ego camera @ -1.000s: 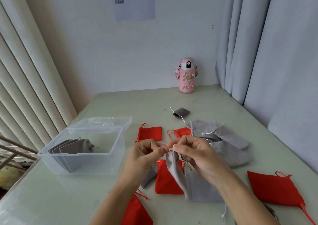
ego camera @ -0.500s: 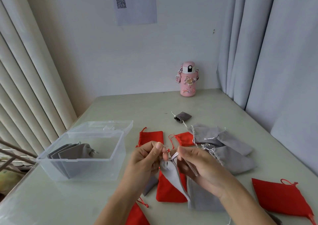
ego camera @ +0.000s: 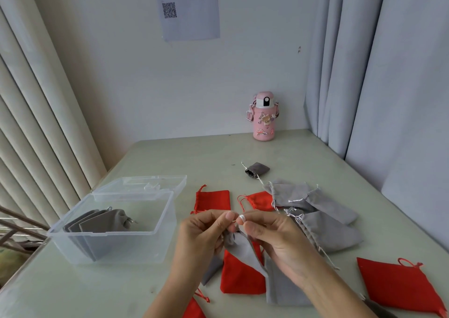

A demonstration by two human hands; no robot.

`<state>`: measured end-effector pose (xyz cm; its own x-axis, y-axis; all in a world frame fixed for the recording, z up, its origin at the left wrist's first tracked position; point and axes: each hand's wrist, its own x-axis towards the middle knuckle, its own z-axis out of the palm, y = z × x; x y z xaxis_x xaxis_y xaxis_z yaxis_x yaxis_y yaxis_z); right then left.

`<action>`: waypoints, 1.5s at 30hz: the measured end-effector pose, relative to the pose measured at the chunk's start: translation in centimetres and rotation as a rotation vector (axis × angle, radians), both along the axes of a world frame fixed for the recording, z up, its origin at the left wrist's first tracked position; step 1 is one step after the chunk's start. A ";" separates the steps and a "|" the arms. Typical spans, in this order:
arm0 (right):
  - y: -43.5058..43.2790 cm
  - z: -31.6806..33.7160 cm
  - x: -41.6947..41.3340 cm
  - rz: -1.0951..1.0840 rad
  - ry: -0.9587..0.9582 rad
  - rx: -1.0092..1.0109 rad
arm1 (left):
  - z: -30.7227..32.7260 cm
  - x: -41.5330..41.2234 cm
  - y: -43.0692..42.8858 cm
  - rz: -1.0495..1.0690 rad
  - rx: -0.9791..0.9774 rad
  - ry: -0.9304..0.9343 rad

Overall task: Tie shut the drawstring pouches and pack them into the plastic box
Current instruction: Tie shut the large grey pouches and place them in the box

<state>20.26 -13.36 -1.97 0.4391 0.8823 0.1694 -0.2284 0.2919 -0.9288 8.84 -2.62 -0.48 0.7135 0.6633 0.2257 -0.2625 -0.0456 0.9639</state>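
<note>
Cord (ego camera: 241, 218) now looped round right hand (ego camera: 274, 240) fingertip, left hand (ego camera: 204, 232) pinching other end; grey pouch (ego camera: 239, 244) mid-knot, plastic box (ego camera: 145, 244) next

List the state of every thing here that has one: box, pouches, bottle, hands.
plastic box: open, lid tipped back.
packed gray pouches: standing on edge inside it.
held gray pouch: hanging from both hands, mouth gathered.
left hand: pinching its drawstring.
right hand: pinching the drawstring.
small dark pouch: cinched, lying on the table.
pink bottle: upright, cap shut.
</note>
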 end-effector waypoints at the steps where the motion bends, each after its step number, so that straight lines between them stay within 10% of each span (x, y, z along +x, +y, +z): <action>1: 0.2 -0.1 -0.2 -0.017 -0.030 0.004 | -0.1 0.1 0.0 0.010 0.022 0.012; 16: 0.4 -0.7 -0.9 -0.357 -0.691 0.000 | -0.9 -0.6 1.8 -0.342 0.104 0.172; 34: -0.8 0.5 0.2 -0.129 -0.570 -0.090 | -2.7 0.7 0.7 -0.319 -0.035 0.013; 45: -1.0 0.6 1.0 -0.119 -0.455 -0.134 | -2.7 1.0 0.2 -0.185 0.216 0.052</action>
<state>21.30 -14.34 -1.41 0.4459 0.8578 0.2558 0.2370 0.1624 -0.9578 9.81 -2.47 -3.23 0.8321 0.4615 0.3077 -0.2361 -0.2073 0.9494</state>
